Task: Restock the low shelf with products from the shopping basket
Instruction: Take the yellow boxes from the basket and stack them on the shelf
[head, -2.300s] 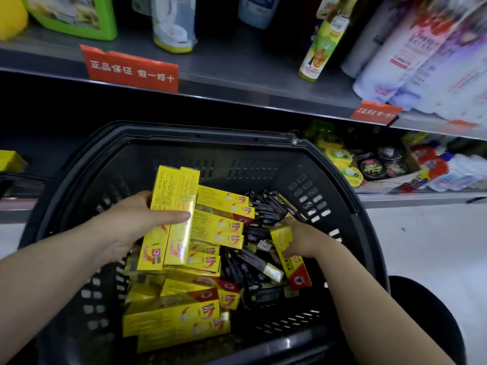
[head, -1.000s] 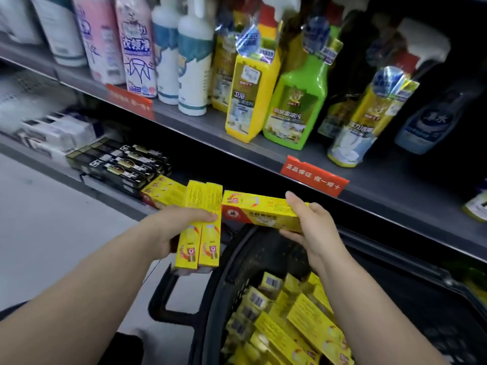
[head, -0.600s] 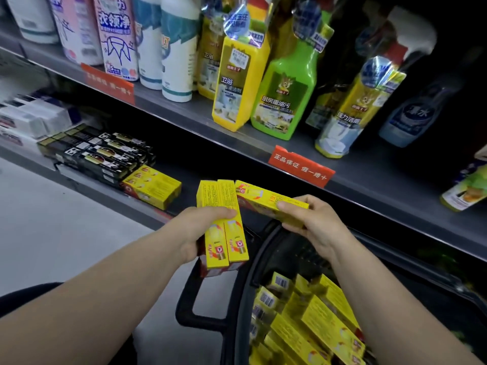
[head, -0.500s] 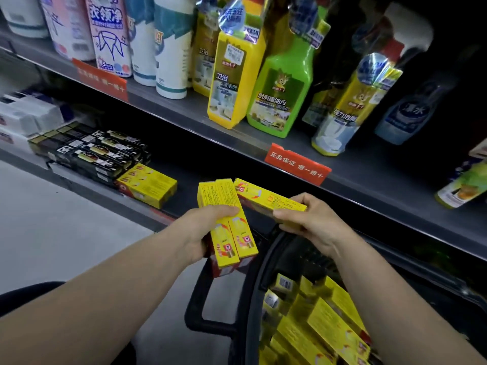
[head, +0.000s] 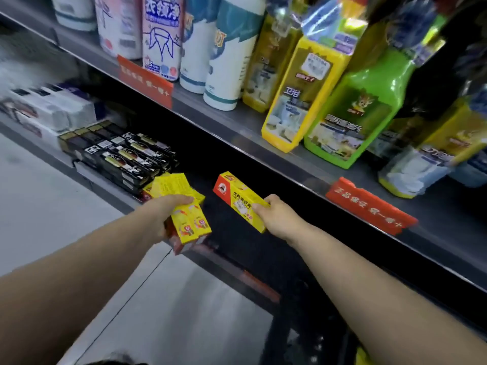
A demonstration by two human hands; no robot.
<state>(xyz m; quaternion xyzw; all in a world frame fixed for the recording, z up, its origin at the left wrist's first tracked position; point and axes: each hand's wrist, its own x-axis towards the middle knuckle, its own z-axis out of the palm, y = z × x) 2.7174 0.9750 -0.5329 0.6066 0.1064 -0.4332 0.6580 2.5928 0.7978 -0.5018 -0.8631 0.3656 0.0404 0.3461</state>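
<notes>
Gripping two yellow boxes (head: 191,227) side by side, the left hand (head: 164,217) is clamped on them with its thumb across their top faces. The pair hangs tilted at the front edge of the low shelf (head: 113,200), its far ends over another yellow box (head: 147,194) that lies on the shelf. The right hand (head: 276,218) is closed on the near end of a single yellow box (head: 237,197). That box's red end points away to the left, and it is held over the dark stretch of the low shelf, apart from the left hand's pair. Just left of the shelved yellow box lie rows of black boxes (head: 126,154), and farther left some blurred white boxes (head: 44,111). Under the right forearm stands the black shopping basket (head: 303,325), with a scrap of yellow showing at the picture's bottom edge. Above, the upper shelf (head: 237,127) carries a yellow bottle (head: 303,93) and a green bottle (head: 363,109) among others, and red tags (head: 369,206) sit on its lip. Pale floor (head: 52,206) fills the left.
</notes>
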